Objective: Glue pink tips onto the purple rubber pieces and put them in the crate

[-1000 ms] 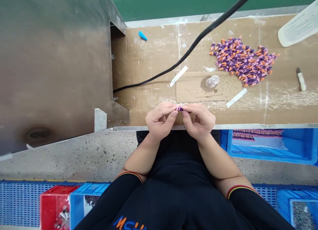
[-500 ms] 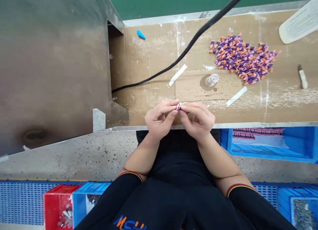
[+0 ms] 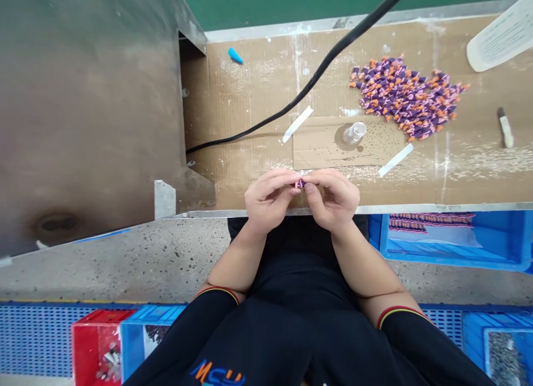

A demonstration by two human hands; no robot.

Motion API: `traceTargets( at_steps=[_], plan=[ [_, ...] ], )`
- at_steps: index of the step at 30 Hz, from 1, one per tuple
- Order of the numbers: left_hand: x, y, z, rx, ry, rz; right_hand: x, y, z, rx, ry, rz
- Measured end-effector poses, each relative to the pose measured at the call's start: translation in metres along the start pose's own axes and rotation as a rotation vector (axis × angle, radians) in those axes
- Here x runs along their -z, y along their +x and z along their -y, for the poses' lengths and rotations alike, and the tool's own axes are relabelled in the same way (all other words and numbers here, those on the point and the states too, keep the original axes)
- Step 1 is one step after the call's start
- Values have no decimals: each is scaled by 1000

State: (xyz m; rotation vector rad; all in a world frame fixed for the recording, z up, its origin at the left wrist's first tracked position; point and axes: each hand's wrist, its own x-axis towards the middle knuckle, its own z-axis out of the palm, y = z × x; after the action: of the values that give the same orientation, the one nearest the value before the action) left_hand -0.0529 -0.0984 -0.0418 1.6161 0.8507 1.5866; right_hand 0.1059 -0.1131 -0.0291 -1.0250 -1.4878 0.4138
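Near the front edge of the bench, my left hand (image 3: 270, 200) and my right hand (image 3: 333, 200) meet fingertip to fingertip. Between them is a small purple and pink piece (image 3: 300, 184), pinched by thumb and fingers from both sides. Most of it is covered by my fingers, so its full shape is hidden. It matches in colour the heap of small purple, pink and orange pieces (image 3: 412, 100) lying at the back right. Just beyond my hands is a flat cardboard sheet (image 3: 316, 147) with wet spots, and a small clear cup (image 3: 355, 133) on it.
A black cable (image 3: 291, 105) crosses the bench. Left stands a large metal housing (image 3: 91, 108). A blue cone-shaped cap (image 3: 235, 55), a small brush (image 3: 505, 128) and a translucent bottle (image 3: 499, 41) lie around. A blue bin (image 3: 453, 255) with rows of pieces sits below the edge at right.
My fingers have shifted slightly around the small piece, and the right thumb sits a little differently. The other things stay in place; the view has moved very slightly.
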Motion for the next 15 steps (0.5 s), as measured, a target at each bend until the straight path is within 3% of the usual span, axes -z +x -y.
traceTargets(
  at_steps=[3, 7, 11, 15],
  plan=[
    [0, -1, -3, 79, -44, -2, 2, -2, -1, -113, 46, -29],
    [0, -2, -3, 250, -160, -120, 1, -7, -3, -264, 158, -132],
    [-2, -2, 0, 352, -234, -206, 2, -5, -6, -275, 149, -146],
    [-4, 2, 3, 368, -363, -260, 29, 24, -20, -191, -74, -113]
  ],
)
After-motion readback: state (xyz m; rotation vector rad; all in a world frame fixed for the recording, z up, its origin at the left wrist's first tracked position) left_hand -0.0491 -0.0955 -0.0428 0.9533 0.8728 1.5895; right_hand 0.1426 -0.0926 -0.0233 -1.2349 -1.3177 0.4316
